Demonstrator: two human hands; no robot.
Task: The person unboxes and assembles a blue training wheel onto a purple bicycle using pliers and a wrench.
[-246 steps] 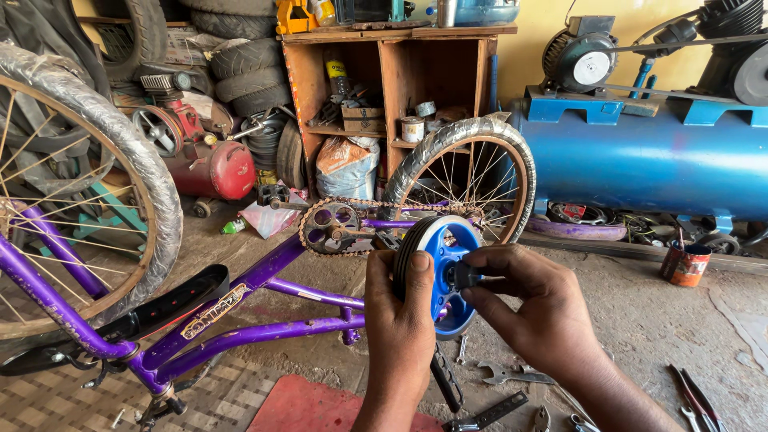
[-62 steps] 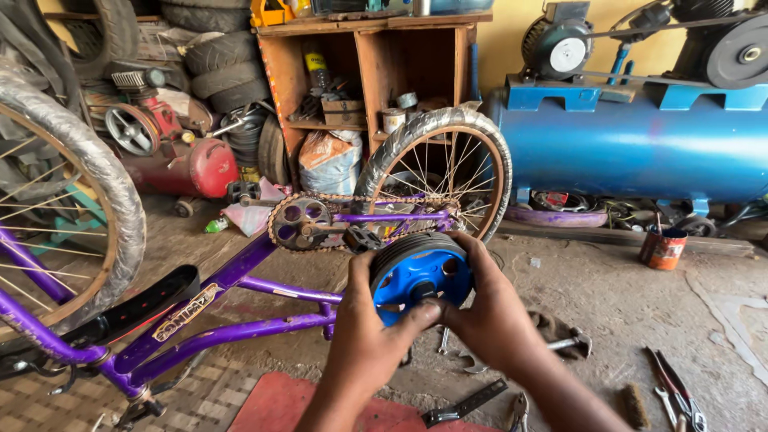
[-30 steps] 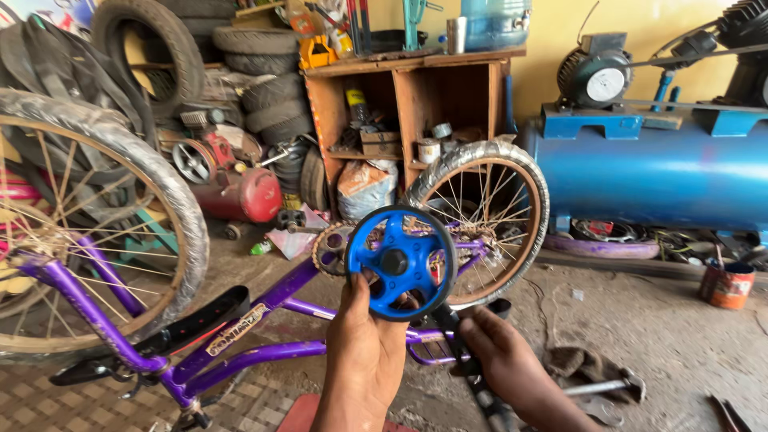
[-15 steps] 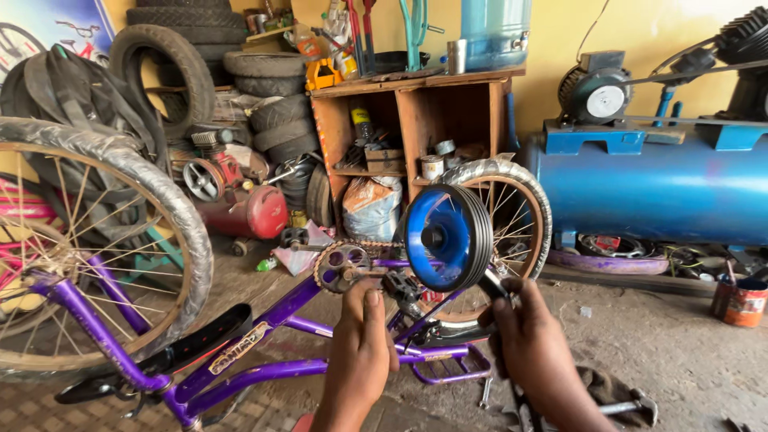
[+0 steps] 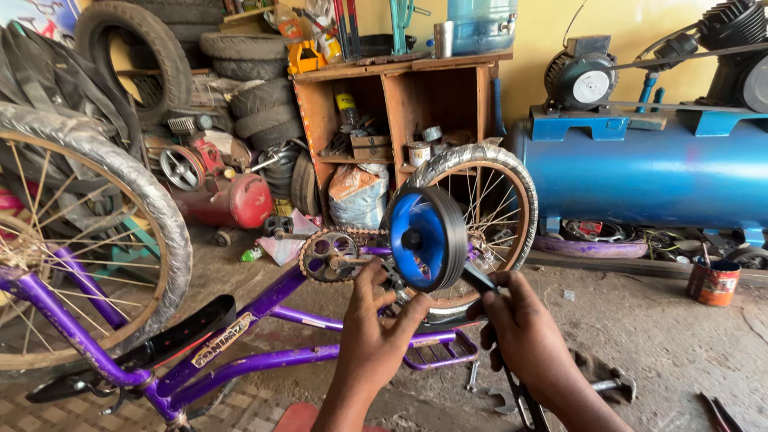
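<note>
A small blue training wheel (image 5: 422, 238) with a black tyre is held up in front of the rear wheel (image 5: 502, 186) of an upside-down purple bicycle (image 5: 264, 308). My left hand (image 5: 374, 340) grips it from below on the hub side, fingers closed beside the chainring (image 5: 326, 256). My right hand (image 5: 526, 336) is closed on the wheel's black metal bracket (image 5: 480, 282), whose arm runs down past my wrist. The bicycle's front wheel (image 5: 76, 240) stands at the left, and its black saddle (image 5: 188, 332) rests near the floor.
A blue compressor tank (image 5: 640, 180) lies at the right, with a paint can (image 5: 712, 280) beside it. A wooden shelf (image 5: 400, 104) with tins, stacked tyres (image 5: 240, 72) and a red engine (image 5: 232, 200) stand behind. Spanners (image 5: 604, 384) lie on the dirt floor.
The training wheel has turned from face-on to nearly edge-on and now sits close to the bicycle's rear wheel. My right hand came up from the floor and took the bracket.
</note>
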